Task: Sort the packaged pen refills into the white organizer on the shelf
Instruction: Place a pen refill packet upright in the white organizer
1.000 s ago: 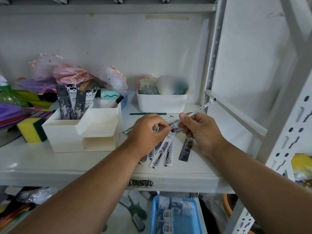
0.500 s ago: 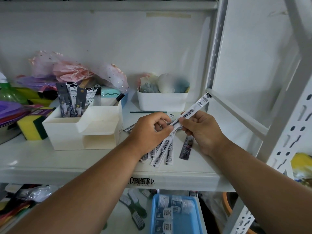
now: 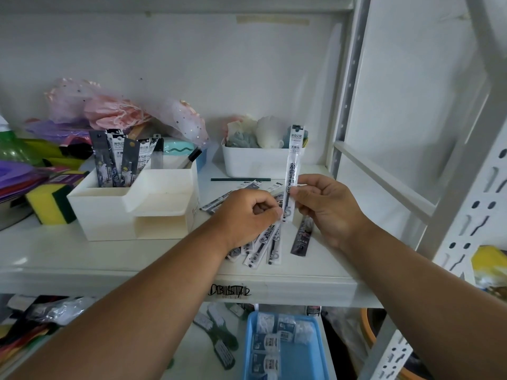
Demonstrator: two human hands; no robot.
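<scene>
Right hand (image 3: 327,208) up over the shelf (image 3: 109,259), thumb & fingers pinching a white refill pack (image 3: 293,171) at mid-length, pack held nearly upright. Left hand (image 3: 247,215) knuckles-up, fingers curled, pinching the same pack's lower end. Both forearms reach in from bottom. More refill packs (image 3: 260,242) lie loose on shelf under the hands. White organizer (image 3: 131,207) to the left, several packs (image 3: 120,160) standing in its back-left slot.
</scene>
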